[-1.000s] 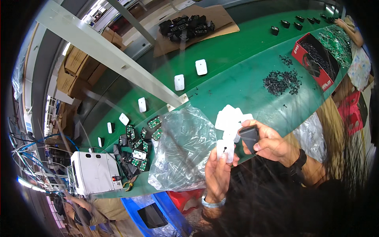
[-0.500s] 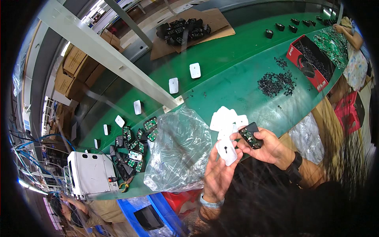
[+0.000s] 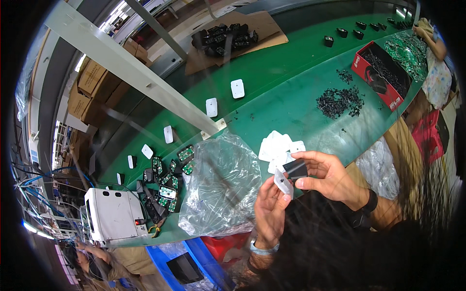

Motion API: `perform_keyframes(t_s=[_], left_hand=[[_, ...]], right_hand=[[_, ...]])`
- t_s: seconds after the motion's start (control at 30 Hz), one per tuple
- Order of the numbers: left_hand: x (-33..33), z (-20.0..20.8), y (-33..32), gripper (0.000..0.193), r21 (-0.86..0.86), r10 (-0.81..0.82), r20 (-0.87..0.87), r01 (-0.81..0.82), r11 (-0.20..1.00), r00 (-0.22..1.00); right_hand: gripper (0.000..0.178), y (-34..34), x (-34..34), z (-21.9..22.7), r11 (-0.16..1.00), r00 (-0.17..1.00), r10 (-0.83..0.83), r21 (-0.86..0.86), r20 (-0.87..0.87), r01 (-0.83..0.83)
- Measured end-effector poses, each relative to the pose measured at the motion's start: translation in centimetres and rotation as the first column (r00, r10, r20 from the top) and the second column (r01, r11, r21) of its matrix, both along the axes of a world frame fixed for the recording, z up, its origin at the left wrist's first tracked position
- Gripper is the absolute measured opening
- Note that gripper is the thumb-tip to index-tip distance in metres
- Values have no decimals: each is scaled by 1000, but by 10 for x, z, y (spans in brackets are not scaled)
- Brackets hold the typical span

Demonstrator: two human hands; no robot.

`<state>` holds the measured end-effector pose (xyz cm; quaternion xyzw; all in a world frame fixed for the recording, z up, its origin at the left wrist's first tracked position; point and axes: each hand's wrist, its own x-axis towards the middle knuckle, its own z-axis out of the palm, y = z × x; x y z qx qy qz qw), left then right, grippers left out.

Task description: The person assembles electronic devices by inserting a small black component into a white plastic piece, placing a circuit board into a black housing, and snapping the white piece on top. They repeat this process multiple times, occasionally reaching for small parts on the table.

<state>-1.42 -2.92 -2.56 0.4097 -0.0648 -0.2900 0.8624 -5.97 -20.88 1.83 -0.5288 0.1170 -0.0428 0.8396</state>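
My left hand (image 3: pixel 270 212) pinches a white plastic cover (image 3: pixel 283 184), now tilted nearly edge-on. In my right hand (image 3: pixel 335 178), fingers and thumb grip a small black plastic housing (image 3: pixel 297 169). The housing's edge meets the cover or lies right against it; I cannot tell whether they are joined. Just beyond both hands, several loose white covers (image 3: pixel 274 147) lie in a pile on the green bench. A crumpled clear plastic bag (image 3: pixel 218 186) rests left of my left hand.
Left of the bag are black housings with green circuit boards (image 3: pixel 167 186), pliers (image 3: pixel 155 230) and a white machine (image 3: pixel 112 213). White-covered units (image 3: pixel 211 107) line the green belt. Small black parts (image 3: pixel 340 103) lie near a red box (image 3: pixel 371 77). A metal post (image 3: pixel 131 72) crosses; a person (image 3: pixel 434 48) works far right.
The housing in my right hand has turned, so its circuit board no longer shows. The cover has tilted from facing me, and the two parts have come together.
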Motion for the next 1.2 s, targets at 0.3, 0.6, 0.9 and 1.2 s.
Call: perform_keyframes(t_s=[0.3,0.6,0.9,1.2], left_hand=[[-1,-5,1,57,68,-1,134,-8,998,991],[-3,-6,4,55,156,-15,235,-22,988,972],[-9,-13,4,51,276,-2,451,-137,951,892],[1,8,-3,45,338,-55,862,-491,803,504]], right_hand=[[50,4,1,-8,955,988,11,-296,154,35],[48,3,-2,-3,954,991,43,-301,127,-3],[50,0,-9,-1,934,991,82,-356,110,-38],[59,4,-6,1,759,976,130,-651,173,14]])
